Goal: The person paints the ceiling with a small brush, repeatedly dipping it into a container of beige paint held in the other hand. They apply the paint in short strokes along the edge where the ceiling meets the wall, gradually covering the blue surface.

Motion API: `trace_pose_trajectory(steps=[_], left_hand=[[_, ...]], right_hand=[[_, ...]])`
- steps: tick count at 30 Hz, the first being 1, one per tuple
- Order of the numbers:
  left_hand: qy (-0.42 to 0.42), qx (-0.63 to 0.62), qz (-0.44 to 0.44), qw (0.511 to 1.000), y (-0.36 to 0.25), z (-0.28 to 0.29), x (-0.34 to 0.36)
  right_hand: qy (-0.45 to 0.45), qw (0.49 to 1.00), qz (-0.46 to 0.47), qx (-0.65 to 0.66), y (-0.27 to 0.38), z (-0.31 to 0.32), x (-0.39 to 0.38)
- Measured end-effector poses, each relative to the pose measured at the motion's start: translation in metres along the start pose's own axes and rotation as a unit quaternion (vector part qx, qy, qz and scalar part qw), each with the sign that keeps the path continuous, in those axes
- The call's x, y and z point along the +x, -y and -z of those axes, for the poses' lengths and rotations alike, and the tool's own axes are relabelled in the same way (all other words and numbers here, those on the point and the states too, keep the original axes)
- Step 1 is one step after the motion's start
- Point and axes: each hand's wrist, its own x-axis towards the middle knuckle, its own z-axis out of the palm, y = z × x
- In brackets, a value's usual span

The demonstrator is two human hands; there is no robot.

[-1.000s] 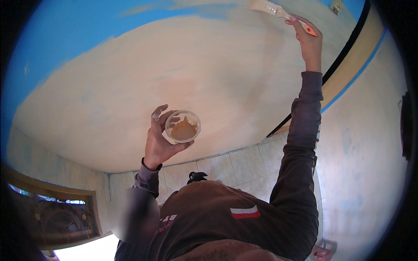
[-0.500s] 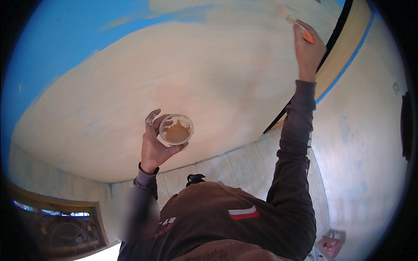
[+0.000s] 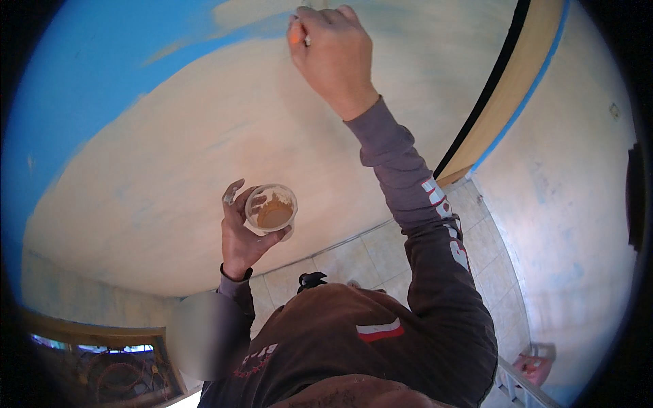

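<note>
My left hand (image 3: 243,239) is wrapped round a clear plastic cup (image 3: 290,224), which tilts so that its mouth shows. Tan paint (image 3: 275,215) lies in its bottom and smears its inner wall. Pale paint marks one of the fingers. High up at the wall, my right hand (image 3: 340,61) grips a paintbrush (image 3: 294,32); only a bit of its orange handle shows, and the bristles are mostly hidden behind the fist. Around that hand the wall carries beige paint (image 3: 183,156), meeting a bright blue area (image 3: 88,75) at the upper left.
A black strip (image 3: 486,102) and a wooden edge (image 3: 507,98) run down the right of the wall. Pale floor tiles (image 3: 347,265) lie below. At the lower right are a ladder-like metal frame (image 3: 527,384) and a pink item (image 3: 534,367). A wood-framed window (image 3: 102,367) is at lower left.
My right hand has swung left along the upper wall with the paintbrush, from near the black strip toward the blue area. My left hand and the cup have barely shifted.
</note>
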Motion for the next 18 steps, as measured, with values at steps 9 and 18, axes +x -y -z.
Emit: trace_pose_trajectory(steps=[9, 18], left_hand=[[-0.009, 0.021, -0.001, 1.0, 0.003, -0.001, -0.002], [-0.004, 0.018, 0.021, 1.0, 0.01, 0.0, -0.003]], right_hand=[[-0.019, 0.996, 0.063, 0.054, 0.062, -0.033, 0.002], [-0.09, 0.975, -0.014, 0.204, 0.018, -0.001, 0.002]])
